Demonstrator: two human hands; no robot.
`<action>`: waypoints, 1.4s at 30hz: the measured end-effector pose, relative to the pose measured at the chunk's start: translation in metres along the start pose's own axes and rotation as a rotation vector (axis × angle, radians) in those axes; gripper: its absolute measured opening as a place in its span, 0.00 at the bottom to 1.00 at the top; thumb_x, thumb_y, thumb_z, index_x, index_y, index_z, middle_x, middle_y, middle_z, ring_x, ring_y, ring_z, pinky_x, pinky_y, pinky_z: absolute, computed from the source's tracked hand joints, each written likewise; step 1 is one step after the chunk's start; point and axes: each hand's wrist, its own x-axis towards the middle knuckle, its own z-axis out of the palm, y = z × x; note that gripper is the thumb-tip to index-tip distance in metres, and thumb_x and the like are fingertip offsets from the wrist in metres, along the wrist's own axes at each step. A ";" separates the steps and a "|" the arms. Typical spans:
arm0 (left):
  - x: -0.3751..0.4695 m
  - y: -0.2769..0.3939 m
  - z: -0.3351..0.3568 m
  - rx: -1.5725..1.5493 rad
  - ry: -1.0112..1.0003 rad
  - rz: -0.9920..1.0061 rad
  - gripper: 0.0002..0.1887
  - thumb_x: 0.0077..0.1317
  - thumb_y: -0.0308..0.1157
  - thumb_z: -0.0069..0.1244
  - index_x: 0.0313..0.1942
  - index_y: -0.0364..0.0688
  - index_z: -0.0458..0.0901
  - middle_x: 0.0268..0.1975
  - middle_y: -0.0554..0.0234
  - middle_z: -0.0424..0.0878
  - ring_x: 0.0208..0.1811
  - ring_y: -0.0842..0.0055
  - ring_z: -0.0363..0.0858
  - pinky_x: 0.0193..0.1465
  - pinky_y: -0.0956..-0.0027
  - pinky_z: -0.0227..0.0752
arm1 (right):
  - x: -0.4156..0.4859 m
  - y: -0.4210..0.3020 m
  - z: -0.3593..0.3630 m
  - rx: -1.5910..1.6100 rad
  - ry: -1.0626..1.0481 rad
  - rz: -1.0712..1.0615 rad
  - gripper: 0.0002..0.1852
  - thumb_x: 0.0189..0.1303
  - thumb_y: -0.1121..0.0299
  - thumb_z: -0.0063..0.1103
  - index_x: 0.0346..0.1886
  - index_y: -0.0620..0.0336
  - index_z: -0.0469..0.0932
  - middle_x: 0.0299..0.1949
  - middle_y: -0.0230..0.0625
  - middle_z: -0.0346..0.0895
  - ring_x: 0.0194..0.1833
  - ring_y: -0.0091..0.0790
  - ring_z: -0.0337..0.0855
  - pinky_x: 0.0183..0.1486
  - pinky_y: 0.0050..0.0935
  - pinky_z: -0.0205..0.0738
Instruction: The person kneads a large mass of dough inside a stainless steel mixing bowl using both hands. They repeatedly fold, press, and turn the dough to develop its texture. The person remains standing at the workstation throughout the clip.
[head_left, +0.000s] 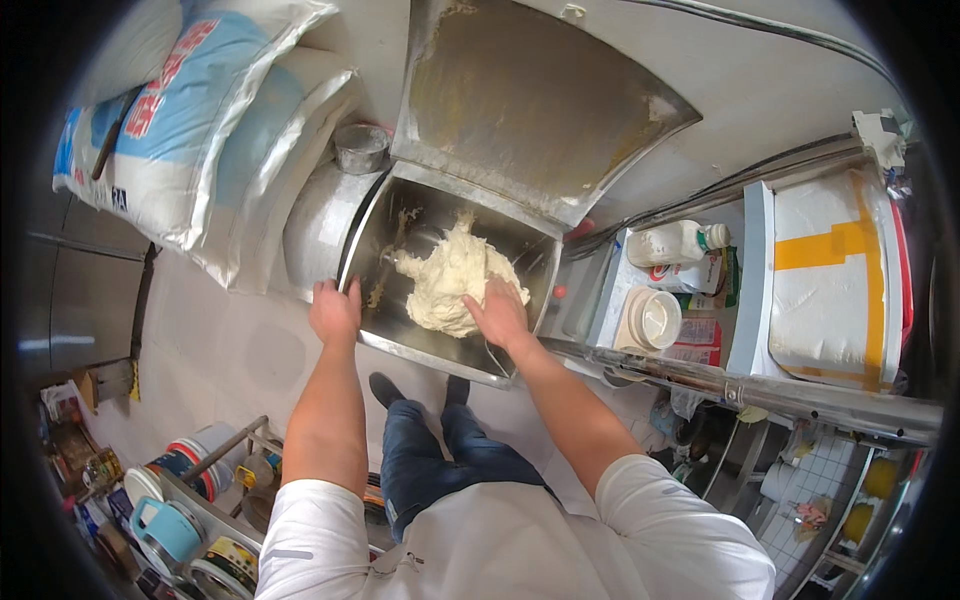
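A rough lump of pale dough (454, 281) lies in the open metal tub of a dough mixer (427, 358), wrapped around something at its upper and left sides. My right hand (501, 311) presses on the dough's right side, thumb and fingers spread, and holds nothing. At the tub's left front corner, my left hand (335, 307) rests with its fingers over the rim; how firmly it grips is hard to tell. Dough scraps stick to the inner left wall. The mixer's metal lid (540, 97) stands raised behind the tub.
Large flour sacks (180, 142) are stacked at the left, beside a small metal bowl (361, 148). To the right, a shelf holds a plastic bottle (675, 244), a white tub (654, 319) and a taped foam box (825, 277). Buckets (180, 465) stand at the lower left.
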 end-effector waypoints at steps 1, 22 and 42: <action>0.001 0.000 0.001 -0.001 0.007 0.004 0.27 0.76 0.59 0.58 0.45 0.39 0.89 0.54 0.53 0.87 0.53 0.49 0.88 0.56 0.47 0.83 | -0.002 -0.003 0.001 0.043 0.117 0.025 0.47 0.82 0.41 0.53 0.84 0.77 0.59 0.83 0.66 0.62 0.86 0.59 0.58 0.90 0.50 0.47; 0.007 -0.006 0.007 -0.063 -0.048 -0.005 0.24 0.74 0.57 0.59 0.43 0.42 0.90 0.52 0.54 0.87 0.47 0.49 0.90 0.50 0.47 0.84 | 0.084 0.049 0.038 0.261 0.264 0.062 0.38 0.75 0.50 0.63 0.74 0.78 0.72 0.74 0.73 0.72 0.74 0.70 0.74 0.77 0.54 0.69; 0.009 -0.009 0.007 -0.075 -0.069 0.058 0.20 0.75 0.52 0.60 0.42 0.43 0.88 0.50 0.57 0.87 0.46 0.50 0.90 0.48 0.47 0.84 | 0.119 0.053 0.095 0.160 -0.090 0.533 0.40 0.75 0.33 0.52 0.68 0.62 0.86 0.67 0.63 0.84 0.70 0.62 0.83 0.76 0.52 0.74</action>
